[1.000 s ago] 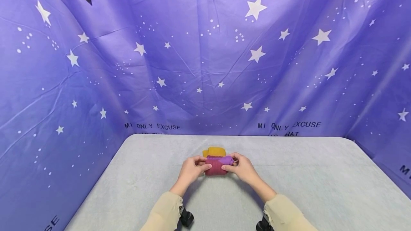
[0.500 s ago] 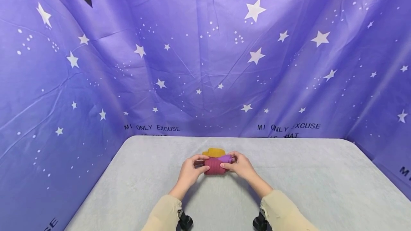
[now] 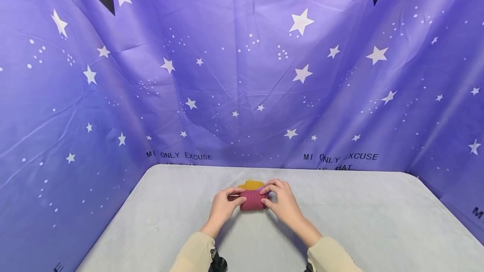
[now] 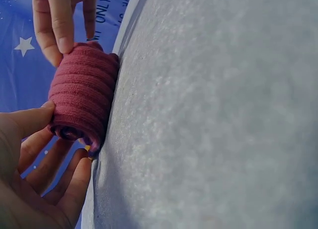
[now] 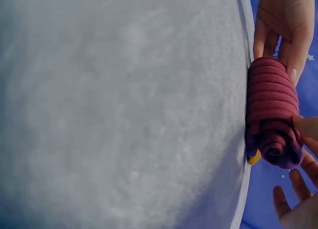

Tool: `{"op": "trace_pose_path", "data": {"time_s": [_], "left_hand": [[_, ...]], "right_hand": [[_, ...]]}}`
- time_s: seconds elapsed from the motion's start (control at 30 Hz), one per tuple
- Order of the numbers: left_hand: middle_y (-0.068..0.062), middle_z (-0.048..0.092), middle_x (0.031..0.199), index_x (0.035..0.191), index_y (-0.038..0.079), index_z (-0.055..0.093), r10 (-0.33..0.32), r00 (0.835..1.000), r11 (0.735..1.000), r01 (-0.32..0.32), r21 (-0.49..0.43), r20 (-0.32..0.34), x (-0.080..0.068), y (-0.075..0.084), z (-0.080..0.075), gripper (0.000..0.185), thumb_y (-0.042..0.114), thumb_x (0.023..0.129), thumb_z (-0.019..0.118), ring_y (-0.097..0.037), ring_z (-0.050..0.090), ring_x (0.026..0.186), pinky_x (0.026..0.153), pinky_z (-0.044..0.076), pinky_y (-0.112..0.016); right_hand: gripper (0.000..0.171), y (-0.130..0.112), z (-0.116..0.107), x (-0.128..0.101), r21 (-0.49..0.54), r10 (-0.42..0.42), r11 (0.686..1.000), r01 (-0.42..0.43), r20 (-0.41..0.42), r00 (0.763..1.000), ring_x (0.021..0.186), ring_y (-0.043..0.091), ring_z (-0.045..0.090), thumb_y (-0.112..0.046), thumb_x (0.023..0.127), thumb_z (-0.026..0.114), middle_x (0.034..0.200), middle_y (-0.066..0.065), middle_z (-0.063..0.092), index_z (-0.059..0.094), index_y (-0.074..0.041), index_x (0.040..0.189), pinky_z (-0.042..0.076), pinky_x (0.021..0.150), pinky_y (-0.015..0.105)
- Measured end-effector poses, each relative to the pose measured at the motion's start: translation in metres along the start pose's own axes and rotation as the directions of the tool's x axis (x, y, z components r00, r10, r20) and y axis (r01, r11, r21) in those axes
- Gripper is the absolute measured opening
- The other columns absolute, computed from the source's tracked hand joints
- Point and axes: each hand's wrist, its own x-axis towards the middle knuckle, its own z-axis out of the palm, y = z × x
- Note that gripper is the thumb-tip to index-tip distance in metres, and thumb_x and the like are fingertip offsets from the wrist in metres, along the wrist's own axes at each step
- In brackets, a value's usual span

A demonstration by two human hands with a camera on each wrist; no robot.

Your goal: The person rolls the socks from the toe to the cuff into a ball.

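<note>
A maroon ribbed knit roll (image 3: pixel 252 201), which looks like a rolled-up sock, lies on the table between both hands. My left hand (image 3: pixel 222 207) pinches its left end, thumb on the near side and fingers around the back. At the other end, my right hand (image 3: pixel 284 204) holds the roll with thumb in front and index finger over the top back edge. The right wrist view shows the coiled end of the roll (image 5: pixel 272 97), with the right hand's lower fingers spread free of it. Behind it sits a yellow item (image 3: pixel 252 184), partly hidden; a sliver of purple shows beside it.
The pale cloth-covered table (image 3: pixel 340 221) spreads to both sides and in front of the hands. A purple curtain (image 3: pixel 234 74) with white stars hangs close behind the table and along both sides. Dark wrist cameras (image 3: pixel 218 262) sit below the sleeves.
The purple portion on the roll's right has gone mostly out of sight under maroon. My right fingers have moved up and over the roll's top. The head view has tilted slightly upward.
</note>
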Motion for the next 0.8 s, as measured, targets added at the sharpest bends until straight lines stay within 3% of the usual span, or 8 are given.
{"op": "trace_pose_path", "data": {"time_s": [0.3, 0.6, 0.8], "left_hand": [[-0.018, 0.071, 0.119, 0.107, 0.004, 0.074, 0.055, 0.998, 0.992, -0.054, -0.110, 0.011, 0.005, 0.000, 0.004, 0.022, 0.006, 0.085, 0.075, -0.035, 0.068, 0.112, 0.093, 0.057, -0.036], [-0.023, 0.065, 0.129, 0.115, 0.002, 0.071, 0.108, 0.992, 0.976, -0.093, -0.198, 0.065, 0.001, -0.007, 0.000, 0.032, -0.002, 0.084, 0.075, -0.040, 0.061, 0.121, 0.096, 0.055, -0.039], [-0.021, 0.064, 0.130, 0.117, 0.004, 0.069, 0.139, 0.988, 0.981, -0.128, -0.148, 0.064, 0.000, -0.007, -0.001, 0.037, -0.005, 0.082, 0.075, -0.039, 0.061, 0.121, 0.096, 0.055, -0.042]], "right_hand": [[0.024, 0.008, -0.001, 0.000, 0.003, 0.067, 0.998, -0.067, 0.063, 0.996, 0.111, 0.028, 0.061, -0.009, 0.073, 0.085, 0.110, 0.004, 0.069, 0.074, -0.013, 0.093, 0.048, 0.100, 0.049], [0.029, 0.018, 0.000, 0.002, 0.047, 0.083, 0.995, -0.089, 0.126, 0.989, 0.115, 0.029, 0.063, -0.009, 0.074, 0.086, 0.116, 0.005, 0.069, 0.075, -0.014, 0.100, 0.047, 0.103, 0.050], [0.037, 0.021, -0.002, 0.002, 0.072, 0.068, 0.994, -0.080, 0.157, 0.985, 0.119, 0.032, 0.061, -0.010, 0.075, 0.085, 0.122, 0.009, 0.067, 0.073, -0.011, 0.110, 0.046, 0.105, 0.053]]}}
